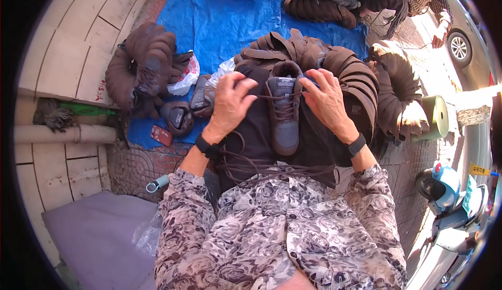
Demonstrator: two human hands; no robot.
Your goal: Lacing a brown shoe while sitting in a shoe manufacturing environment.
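A dark grey-brown lace-up shoe [285,130] rests on the dark cloth over my lap, toe toward me. Its lace [284,106] criss-crosses the front below the tongue. On the shoe's left side, my left hand [232,102] pinches one lace end between thumb and finger. My right hand [325,99] grips the other end close to the collar on the right. Both ends stretch outward from the upper eyelets. A bundle of loose brown laces [277,171] lies across my lap. Just beyond the shoe, brown shoe uppers [350,65] are stacked in a curved row.
Two similar shoes [178,117] sit at the left on a blue tarp [191,15], near a coiled bundle of uppers [141,65]. A red packet [161,135] and pale blue cylinder [157,183] lie nearer. Another person's hand [442,33] shows at the upper right; a scooter [444,190] stands right.
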